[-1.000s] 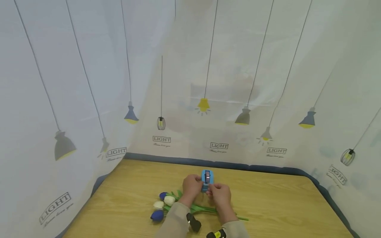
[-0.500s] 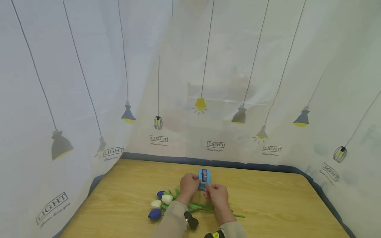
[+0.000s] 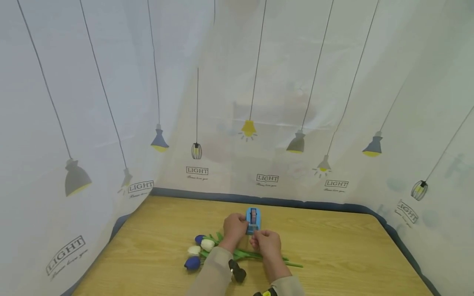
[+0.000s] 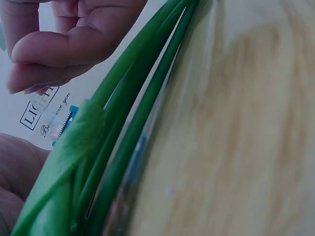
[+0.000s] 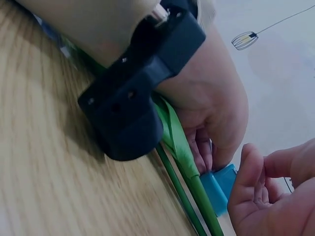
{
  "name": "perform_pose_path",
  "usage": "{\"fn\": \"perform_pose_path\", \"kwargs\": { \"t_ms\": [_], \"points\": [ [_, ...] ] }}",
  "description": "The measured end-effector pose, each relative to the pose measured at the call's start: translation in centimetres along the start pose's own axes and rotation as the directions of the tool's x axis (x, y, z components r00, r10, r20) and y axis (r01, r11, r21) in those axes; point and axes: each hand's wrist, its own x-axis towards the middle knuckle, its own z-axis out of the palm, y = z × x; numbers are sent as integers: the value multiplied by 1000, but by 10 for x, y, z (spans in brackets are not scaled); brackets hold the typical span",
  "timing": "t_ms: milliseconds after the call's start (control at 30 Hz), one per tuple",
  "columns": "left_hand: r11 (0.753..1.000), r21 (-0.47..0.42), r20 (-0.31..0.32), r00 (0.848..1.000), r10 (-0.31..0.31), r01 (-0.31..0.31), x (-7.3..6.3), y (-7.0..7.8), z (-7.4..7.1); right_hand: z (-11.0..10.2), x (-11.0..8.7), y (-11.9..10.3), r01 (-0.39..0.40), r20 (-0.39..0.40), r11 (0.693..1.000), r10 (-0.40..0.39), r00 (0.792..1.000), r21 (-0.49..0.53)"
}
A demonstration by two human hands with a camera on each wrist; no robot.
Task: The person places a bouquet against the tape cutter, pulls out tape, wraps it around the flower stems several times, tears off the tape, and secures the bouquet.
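A blue tape dispenser (image 3: 253,221) with a tape roll in it rests on the wooden table, in the head view's lower middle. My left hand (image 3: 235,228) grips its left side; the right wrist view shows those fingers on the blue body (image 5: 215,189). Just in front of the dispenser, my right hand (image 3: 268,244) has thumb and index finger pinched together on the end of clear tape. That tape is faint in the left wrist view, near the dispenser's toothed cutter (image 4: 64,123). The pinched tape end itself is mostly hidden by the fingertips.
Artificial tulips with blue heads (image 3: 192,263) and white heads (image 3: 207,245) lie across the table (image 3: 333,246) beneath my forearms. Their green stems (image 3: 294,264) reach to the right. Behind the table hangs a pale curtain (image 3: 222,102) printed with lamps.
My right hand has drawn a little away from the dispenser, towards me, with its fingers still pinched. The left hand keeps its grip on the dispenser. The head view has shifted slightly.
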Motion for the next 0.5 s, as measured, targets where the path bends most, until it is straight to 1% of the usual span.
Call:
{"fn": "perform_pose_path", "kwargs": {
  "t_ms": [100, 233, 367, 500],
  "points": [
    [1000, 3, 4, 1000, -2, 2, 1, -2, 0, 0, -2, 0, -16, 0, 1000, 16, 1000, 8],
    [1000, -8, 9, 1000, -2, 2, -1, 2, -2, 0, -5, -2, -12, -13, 1000, 12, 1000, 4],
    [1000, -15, 9, 1000, -4, 4, -3, 7, -4, -1, -10, -3, 15, -12, 1000, -15, 1000, 10],
    [1000, -8, 4, 1000, -15, 15, -4, 6, -3, -1, -14, -2, 23, 1, 1000, -23, 1000, 0]
  ]
}}
